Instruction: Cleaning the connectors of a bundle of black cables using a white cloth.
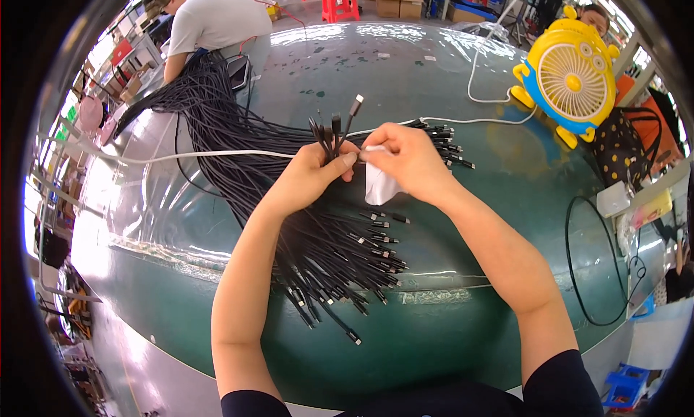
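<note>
In the middle of the table my left hand closes round several black cables, their connector ends sticking up above the fingers. One connector with a bare metal tip leans out to the right of that group. My right hand pinches a white cloth, which hangs below its fingers close to the left fingertips. Beneath both arms spreads a large bundle of black cables, running from the far left. Loose connector ends fan out toward me, and another cluster of connectors lies beyond my right hand.
A yellow and blue cartoon-shaped fan stands at the right, beside a dotted bag. A white cord crosses the green table. At the right edge lies a looped black cable. Far left, a person sits.
</note>
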`<action>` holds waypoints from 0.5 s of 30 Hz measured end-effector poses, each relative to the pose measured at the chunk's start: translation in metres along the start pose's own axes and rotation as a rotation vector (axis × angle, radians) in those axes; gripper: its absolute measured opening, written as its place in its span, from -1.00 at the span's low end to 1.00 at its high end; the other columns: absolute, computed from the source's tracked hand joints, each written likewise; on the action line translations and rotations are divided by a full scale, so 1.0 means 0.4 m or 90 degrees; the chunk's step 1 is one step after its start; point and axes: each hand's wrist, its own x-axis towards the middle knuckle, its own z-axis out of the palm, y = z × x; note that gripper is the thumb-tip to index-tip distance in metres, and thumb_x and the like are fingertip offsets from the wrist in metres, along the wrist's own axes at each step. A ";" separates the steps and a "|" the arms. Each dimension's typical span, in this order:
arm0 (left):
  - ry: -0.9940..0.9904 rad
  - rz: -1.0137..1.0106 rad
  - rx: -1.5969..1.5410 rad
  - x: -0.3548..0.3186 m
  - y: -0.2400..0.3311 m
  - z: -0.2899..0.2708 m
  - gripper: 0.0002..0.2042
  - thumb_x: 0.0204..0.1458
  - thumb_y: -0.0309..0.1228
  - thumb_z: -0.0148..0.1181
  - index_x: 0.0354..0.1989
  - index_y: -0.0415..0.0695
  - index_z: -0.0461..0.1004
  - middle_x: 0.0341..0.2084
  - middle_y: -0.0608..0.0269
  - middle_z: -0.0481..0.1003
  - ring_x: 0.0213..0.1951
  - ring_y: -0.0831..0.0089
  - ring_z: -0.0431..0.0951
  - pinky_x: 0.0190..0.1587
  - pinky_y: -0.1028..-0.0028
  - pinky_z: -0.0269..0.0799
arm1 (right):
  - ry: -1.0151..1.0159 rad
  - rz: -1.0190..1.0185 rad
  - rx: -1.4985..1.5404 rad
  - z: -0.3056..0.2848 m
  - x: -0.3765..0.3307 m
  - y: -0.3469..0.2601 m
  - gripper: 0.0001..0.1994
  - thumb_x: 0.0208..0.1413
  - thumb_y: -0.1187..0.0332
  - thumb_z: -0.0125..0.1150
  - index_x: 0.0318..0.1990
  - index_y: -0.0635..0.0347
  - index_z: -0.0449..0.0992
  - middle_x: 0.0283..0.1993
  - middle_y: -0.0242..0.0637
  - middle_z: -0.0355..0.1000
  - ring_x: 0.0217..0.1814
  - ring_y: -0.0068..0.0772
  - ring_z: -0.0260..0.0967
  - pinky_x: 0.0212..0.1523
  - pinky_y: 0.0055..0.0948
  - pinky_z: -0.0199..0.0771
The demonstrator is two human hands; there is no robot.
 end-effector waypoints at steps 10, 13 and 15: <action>0.014 -0.009 -0.223 0.013 -0.026 -0.017 -0.80 0.18 -0.30 0.14 -0.27 -0.21 0.47 -0.57 0.36 0.43 -0.30 0.53 0.46 0.02 0.45 0.29 | 0.029 0.082 0.237 -0.003 -0.037 -0.021 -0.84 0.16 0.46 0.09 -0.13 0.30 0.46 -0.26 -0.37 0.46 -0.24 -0.62 0.39 -0.21 -0.55 0.38; -0.010 -0.024 -0.204 0.012 -0.029 -0.021 -0.80 0.18 -0.30 0.13 -0.27 -0.21 0.47 -0.54 0.40 0.43 -0.37 0.60 0.41 -0.09 0.51 0.31 | 0.047 0.005 0.154 0.035 -0.015 -0.032 -0.86 0.18 0.45 0.10 -0.15 0.31 0.43 -0.29 -0.32 0.47 -0.30 -0.61 0.40 -0.24 -0.54 0.40; -0.018 -0.017 -0.234 0.014 -0.031 -0.013 -0.81 0.19 -0.30 0.10 -0.29 -0.19 0.50 -0.54 0.40 0.44 -0.39 0.62 0.38 -0.14 0.53 0.26 | 0.064 0.030 0.082 0.044 -0.001 -0.023 -0.84 0.20 0.38 0.13 -0.22 0.32 0.42 -0.31 -0.25 0.50 -0.37 -0.61 0.40 -0.30 -0.54 0.41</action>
